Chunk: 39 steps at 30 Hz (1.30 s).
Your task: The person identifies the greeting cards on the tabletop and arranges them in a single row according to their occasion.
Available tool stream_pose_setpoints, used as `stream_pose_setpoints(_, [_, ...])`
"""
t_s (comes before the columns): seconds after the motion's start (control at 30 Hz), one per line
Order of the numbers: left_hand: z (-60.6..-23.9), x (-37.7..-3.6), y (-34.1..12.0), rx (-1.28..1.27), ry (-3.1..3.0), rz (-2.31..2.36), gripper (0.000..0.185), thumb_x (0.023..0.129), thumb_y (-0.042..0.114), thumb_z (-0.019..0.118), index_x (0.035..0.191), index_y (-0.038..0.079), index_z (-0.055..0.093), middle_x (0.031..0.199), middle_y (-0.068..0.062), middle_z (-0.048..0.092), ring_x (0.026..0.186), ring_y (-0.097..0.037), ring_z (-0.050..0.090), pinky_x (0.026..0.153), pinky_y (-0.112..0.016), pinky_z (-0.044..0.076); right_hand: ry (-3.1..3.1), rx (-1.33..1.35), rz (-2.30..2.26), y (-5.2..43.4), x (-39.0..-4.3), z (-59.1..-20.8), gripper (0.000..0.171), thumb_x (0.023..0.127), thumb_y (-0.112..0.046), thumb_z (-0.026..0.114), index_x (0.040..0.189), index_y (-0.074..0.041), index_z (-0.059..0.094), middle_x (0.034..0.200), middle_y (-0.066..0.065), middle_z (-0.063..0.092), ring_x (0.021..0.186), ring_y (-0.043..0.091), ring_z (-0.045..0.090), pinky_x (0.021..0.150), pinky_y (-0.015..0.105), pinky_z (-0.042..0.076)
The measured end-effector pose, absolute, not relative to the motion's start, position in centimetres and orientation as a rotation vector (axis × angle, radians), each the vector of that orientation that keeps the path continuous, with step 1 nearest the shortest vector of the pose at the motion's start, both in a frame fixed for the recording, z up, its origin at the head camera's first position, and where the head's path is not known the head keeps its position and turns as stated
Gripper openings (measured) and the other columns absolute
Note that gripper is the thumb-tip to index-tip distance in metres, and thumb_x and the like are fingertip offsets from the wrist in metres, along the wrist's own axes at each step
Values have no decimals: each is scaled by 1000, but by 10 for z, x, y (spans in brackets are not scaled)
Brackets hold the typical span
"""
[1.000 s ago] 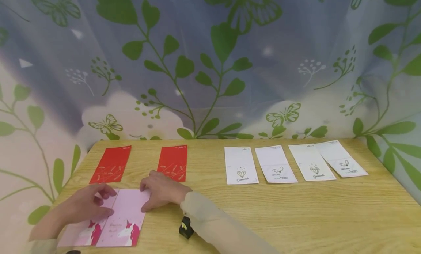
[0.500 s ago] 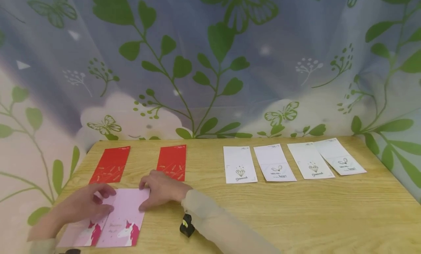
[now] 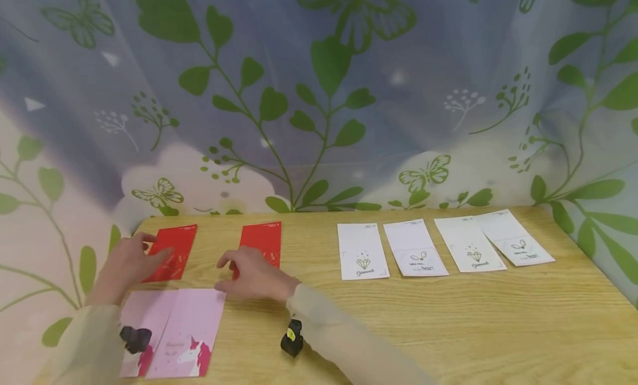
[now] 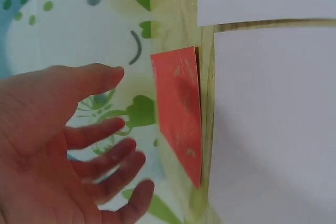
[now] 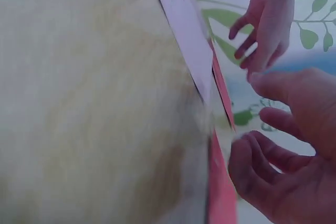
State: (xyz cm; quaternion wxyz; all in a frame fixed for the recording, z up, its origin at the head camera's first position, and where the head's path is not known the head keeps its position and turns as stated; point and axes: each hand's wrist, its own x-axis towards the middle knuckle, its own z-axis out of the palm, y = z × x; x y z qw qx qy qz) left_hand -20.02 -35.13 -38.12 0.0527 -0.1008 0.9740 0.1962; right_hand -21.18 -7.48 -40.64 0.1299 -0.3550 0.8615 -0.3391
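My left hand (image 3: 124, 263) hovers over the left red envelope (image 3: 174, 257), fingers loosely spread and holding nothing; in the left wrist view that hand (image 4: 79, 145) is apart from the red paper (image 4: 178, 103). My right hand (image 3: 256, 274) overlaps the lower part of the second red envelope (image 3: 261, 235), its fingers relaxed with nothing between them. Just below the hands, two pink unicorn envelopes (image 3: 194, 318) lie side by side, the left one partly covered by my left sleeve. In the right wrist view the right hand (image 5: 289, 156) is above the table level.
Along the back right lie several white envelopes with diamond or winged-heart prints, among them a diamond one (image 3: 361, 246) and, at the far right, a winged-heart one (image 3: 518, 238) touching its neighbour. A leaf-patterned curtain (image 3: 309, 97) hangs behind the wooden table (image 3: 448, 329).
Both hands have let go of the pink envelopes and moved away from me. The left is now over the left red envelope, the right at the second. The pink envelopes stay side by side.
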Motion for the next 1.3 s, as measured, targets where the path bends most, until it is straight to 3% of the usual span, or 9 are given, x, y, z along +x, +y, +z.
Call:
stream_pose_setpoints(0.13, [-386, -209, -354, -395, 2924, 526, 84, 94, 43, 65, 140, -20, 33, 127, -44, 44, 111, -55, 46, 89, -62, 52, 2739, -1111, -760, -68, -218, -404, 36, 96, -31, 69, 129, -17, 67, 119, -1, 64, 99, 9, 54, 80, 17, 47])
stream_pose_setpoints(0.33, [-393, -216, -350, -501, 2845, 391, 92, 91, 48, 66, 137, -23, 30, 125, -47, 42, 111, -58, 48, 95, -66, 49, 2887, -1057, -437, -58, -224, -411, 19, 97, -30, 67, 114, -26, 74, 104, -8, 63, 94, 16, 51, 84, 36, 51])
stream_pose_setpoints(0.43, [-394, -217, -347, -537, 2825, 409, 91, 90, 46, 68, 135, -23, 31, 123, -45, 44, 108, -55, 50, 94, -64, 51, 2892, -1005, -392, -52, -226, -414, 11, 97, -31, 67, 104, -29, 74, 98, -9, 61, 92, 17, 50, 88, 46, 50])
stream_pose_setpoints(0.63, [-394, -220, -346, -593, 2832, 511, 88, 88, 39, 73, 138, -21, 32, 125, -40, 47, 110, -51, 49, 97, -61, 51, 2893, -956, -367, -37, -234, -412, 7, 95, -33, 70, 94, -26, 72, 94, -9, 60, 90, 17, 49, 86, 46, 49])
stream_pose_setpoints(0.8, [-396, -220, -349, -587, 2927, 629, 75, 90, 25, 72, 141, -15, 36, 125, -38, 50, 107, -48, 52, 90, -58, 54, 2876, -929, -461, -27, -238, -410, 11, 95, -30, 71, 103, -24, 75, 105, -7, 66, 101, 21, 56, 95, 53, 50])
stream_pose_setpoints(0.9, [-396, -219, -354, -484, 3038, 688, 58, 93, 18, 67, 137, -11, 44, 117, -34, 57, 95, -41, 59, 73, -46, 55, 2883, -940, -559, -25, -240, -410, 15, 95, -31, 70, 107, -23, 75, 110, -6, 69, 106, 21, 60, 91, 49, 52])
stream_pose_setpoints(1.03, [-389, -216, -357, -273, 3110, 823, 48, 98, 17, 64, 136, -7, 48, 114, -33, 60, 86, -36, 64, 62, -34, 55, 2904, -966, -705, -25, -243, -412, 18, 95, -28, 69, 109, -20, 75, 107, -6, 71, 98, 13, 63, 80, 35, 54])
stream_pose_setpoints(1.17, [-381, -212, -355, -156, 3067, 1026, 49, 101, 20, 63, 142, -3, 47, 124, -34, 58, 93, -36, 66, 64, -30, 59, 2889, -963, -845, -26, -244, -413, 23, 96, -26, 68, 116, -15, 74, 111, -2, 72, 95, 12, 63, 76, 27, 54])
stream_pose_setpoints(1.3, [-376, -204, -350, -122, 2932, 1228, 56, 102, 28, 62, 148, 3, 43, 133, -29, 56, 95, -16, 67, 70, -24, 60, 2832, -953, -999, -28, -243, -412, 32, 98, -27, 67, 126, -12, 70, 124, 3, 71, 107, 17, 68, 87, 31, 57])
